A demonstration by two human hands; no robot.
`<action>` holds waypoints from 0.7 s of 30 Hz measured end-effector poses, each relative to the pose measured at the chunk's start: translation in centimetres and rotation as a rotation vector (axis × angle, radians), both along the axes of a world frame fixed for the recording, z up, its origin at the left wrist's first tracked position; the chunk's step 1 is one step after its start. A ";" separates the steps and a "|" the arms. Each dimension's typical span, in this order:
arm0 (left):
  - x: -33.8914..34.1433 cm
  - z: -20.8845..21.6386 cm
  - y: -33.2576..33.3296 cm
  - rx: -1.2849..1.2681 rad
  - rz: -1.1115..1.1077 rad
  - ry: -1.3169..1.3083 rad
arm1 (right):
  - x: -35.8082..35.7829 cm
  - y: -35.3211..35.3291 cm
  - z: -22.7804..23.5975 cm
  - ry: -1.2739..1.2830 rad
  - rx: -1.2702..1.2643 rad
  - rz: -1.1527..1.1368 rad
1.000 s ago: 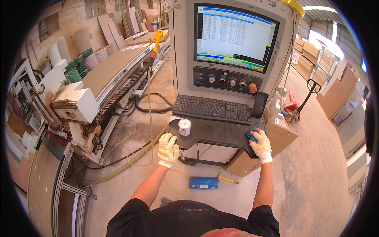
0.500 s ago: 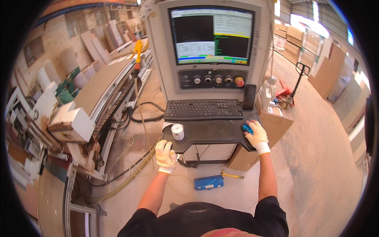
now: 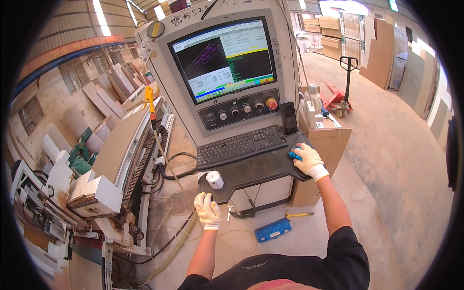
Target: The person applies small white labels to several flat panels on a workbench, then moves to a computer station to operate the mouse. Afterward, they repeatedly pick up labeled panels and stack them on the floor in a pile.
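My right hand (image 3: 308,161), in a cream knit work glove, lies over a blue patterned computer mouse (image 3: 294,154) at the right of the black desk shelf (image 3: 251,166). My left hand (image 3: 208,212), gloved alike, is at the shelf's front left corner, its fingers loosely bent and slightly apart with nothing visible in them. Beside it shows a small wrench (image 3: 229,214); what supports it I cannot tell. A white paper roll (image 3: 214,180) stands on the shelf above that hand. Behind the shelf are a black keyboard (image 3: 241,145) and the lit monitor (image 3: 224,60).
A phone (image 3: 288,118) leans at the keyboard's right end. Above it is a red stop button (image 3: 271,103). A blue toolbox (image 3: 273,229) and a hammer (image 3: 299,214) lie on the floor. A long machine bed (image 3: 121,145) stands left, a red pallet jack (image 3: 342,99) far right.
A purple grid drawing has appeared in the monitor's black panel. The whole view has shifted and tilted. My right hand stays on the mouse, my left by the shelf corner.
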State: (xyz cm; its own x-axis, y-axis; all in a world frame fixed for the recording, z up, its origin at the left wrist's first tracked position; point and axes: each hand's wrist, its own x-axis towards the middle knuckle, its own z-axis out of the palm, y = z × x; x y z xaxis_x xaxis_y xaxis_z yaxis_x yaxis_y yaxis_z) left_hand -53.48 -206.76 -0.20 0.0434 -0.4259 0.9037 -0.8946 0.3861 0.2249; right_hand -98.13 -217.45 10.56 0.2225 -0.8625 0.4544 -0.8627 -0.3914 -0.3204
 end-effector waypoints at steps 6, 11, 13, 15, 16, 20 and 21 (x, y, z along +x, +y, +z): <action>0.1 -0.1 0.0 0.005 0.001 -0.007 | -0.1 -0.2 -0.2 0.000 0.006 -0.009; 0.1 -0.2 0.0 0.023 0.001 -0.003 | -0.1 0.0 -0.1 0.003 0.004 -0.016; 0.1 -0.1 0.0 0.013 -0.001 -0.008 | 0.0 0.0 0.0 0.004 0.009 -0.012; 0.1 -0.1 0.0 0.009 0.001 -0.013 | 0.0 0.0 0.1 0.009 0.012 -0.016; 0.1 -0.1 0.0 0.008 0.002 -0.014 | 0.1 0.1 0.2 0.012 0.012 -0.020; 0.0 0.0 0.1 0.000 -0.001 -0.017 | 0.1 0.1 0.3 0.008 0.028 -0.032; 0.0 0.1 0.1 -0.003 -0.001 -0.019 | 0.2 0.2 0.3 0.003 0.023 -0.031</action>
State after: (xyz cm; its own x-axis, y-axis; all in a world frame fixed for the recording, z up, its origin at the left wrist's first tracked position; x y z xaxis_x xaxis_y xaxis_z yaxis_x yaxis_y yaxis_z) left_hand -53.46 -206.67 -0.13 0.0262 -0.4236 0.9055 -0.8983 0.3875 0.2073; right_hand -97.97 -217.26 10.90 0.1968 -0.8790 0.4343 -0.8751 -0.3572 -0.3265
